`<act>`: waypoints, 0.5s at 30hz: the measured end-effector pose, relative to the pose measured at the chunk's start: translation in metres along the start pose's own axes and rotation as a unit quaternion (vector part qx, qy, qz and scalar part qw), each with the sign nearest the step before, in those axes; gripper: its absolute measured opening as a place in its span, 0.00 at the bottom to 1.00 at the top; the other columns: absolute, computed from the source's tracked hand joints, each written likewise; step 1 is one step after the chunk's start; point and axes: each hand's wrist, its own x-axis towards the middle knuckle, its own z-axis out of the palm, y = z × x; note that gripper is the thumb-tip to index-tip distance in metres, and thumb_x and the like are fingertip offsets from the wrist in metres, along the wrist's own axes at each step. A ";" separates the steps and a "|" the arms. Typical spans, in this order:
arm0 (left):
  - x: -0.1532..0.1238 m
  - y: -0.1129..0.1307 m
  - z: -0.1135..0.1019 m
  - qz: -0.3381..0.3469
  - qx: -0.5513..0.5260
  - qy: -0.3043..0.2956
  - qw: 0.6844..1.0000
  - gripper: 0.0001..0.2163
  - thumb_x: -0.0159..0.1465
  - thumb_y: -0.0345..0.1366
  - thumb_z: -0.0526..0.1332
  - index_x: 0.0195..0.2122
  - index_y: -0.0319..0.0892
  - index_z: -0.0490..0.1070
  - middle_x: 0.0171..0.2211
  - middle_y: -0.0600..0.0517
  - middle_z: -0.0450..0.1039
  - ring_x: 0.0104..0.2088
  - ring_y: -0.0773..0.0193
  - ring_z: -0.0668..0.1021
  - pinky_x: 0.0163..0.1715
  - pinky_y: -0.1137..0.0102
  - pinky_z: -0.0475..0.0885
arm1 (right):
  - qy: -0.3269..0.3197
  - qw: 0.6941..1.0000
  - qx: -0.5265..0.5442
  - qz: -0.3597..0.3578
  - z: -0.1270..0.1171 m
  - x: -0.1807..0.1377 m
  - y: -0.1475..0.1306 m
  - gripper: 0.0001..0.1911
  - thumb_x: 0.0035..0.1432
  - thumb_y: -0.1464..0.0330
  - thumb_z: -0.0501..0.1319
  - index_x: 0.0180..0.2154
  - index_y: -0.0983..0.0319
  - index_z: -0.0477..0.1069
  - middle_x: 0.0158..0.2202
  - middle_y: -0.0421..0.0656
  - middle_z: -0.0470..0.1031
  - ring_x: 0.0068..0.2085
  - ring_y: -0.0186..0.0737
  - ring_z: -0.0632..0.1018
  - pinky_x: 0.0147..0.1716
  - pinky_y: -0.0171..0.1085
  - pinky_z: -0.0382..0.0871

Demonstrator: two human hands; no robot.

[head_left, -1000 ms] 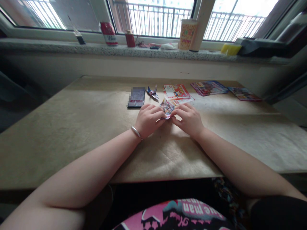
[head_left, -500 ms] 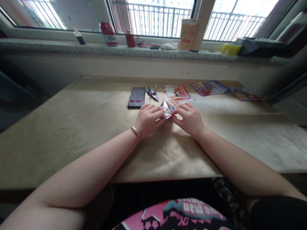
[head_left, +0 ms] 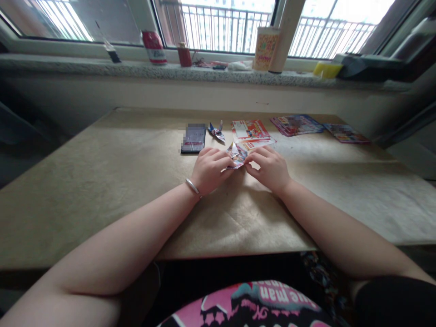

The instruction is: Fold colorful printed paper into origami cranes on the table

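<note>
Between my hands is a small piece of folded paper (head_left: pixel 240 156), printed in colour with a pale pointed flap standing up. My left hand (head_left: pixel 211 169), with a silver bangle at the wrist, pinches its left side; the fingers cover part of it. At the lower right corner, my right hand (head_left: pixel 269 168) grips the paper between thumb and forefinger. Just beyond my left hand lies a dark phone (head_left: pixel 194 138). A finished-looking folded paper figure (head_left: pixel 217 132) with pointed tips rests to the right of the phone.
Red and white printed sheets (head_left: pixel 251 131) lie behind the folded paper. Farther right are a stack of colourful printed sheets (head_left: pixel 297 125) and another printed piece (head_left: pixel 345 133). On the windowsill (head_left: pixel 204 75) stand a red and white can (head_left: pixel 154 47), a red bottle (head_left: pixel 184 55) and a patterned cup (head_left: pixel 266 49).
Almost nothing differs. Both hands keep their pinch on the folded paper, and the whole view has shifted very slightly.
</note>
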 end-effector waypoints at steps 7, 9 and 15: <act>0.000 -0.001 0.001 -0.003 -0.002 -0.006 1.000 0.10 0.65 0.41 0.60 0.29 0.46 0.75 0.33 0.55 0.78 0.35 0.64 0.75 0.40 0.65 0.63 | -0.001 1.000 -0.006 -0.003 -0.001 0.000 -0.004 0.05 0.58 0.70 0.59 0.31 0.58 0.73 0.37 0.43 0.77 0.40 0.42 0.73 0.40 0.39 0.66; 0.000 -0.001 0.001 -0.003 -0.004 -0.007 1.000 0.10 0.66 0.41 0.60 0.29 0.46 0.74 0.33 0.54 0.78 0.36 0.64 0.75 0.41 0.65 0.63 | -0.004 1.000 -0.006 -0.011 -0.002 0.001 -0.006 0.05 0.58 0.70 0.59 0.31 0.58 0.73 0.36 0.43 0.77 0.40 0.42 0.73 0.40 0.39 0.67; -0.001 0.000 0.000 -0.031 0.001 0.000 1.000 0.09 0.62 0.45 0.63 0.37 0.46 0.75 0.39 0.51 0.76 0.41 0.60 0.75 0.44 0.64 0.65 | 0.017 1.000 0.008 0.015 0.000 0.000 0.000 0.05 0.58 0.70 0.60 0.30 0.58 0.72 0.35 0.43 0.77 0.40 0.42 0.74 0.40 0.38 0.67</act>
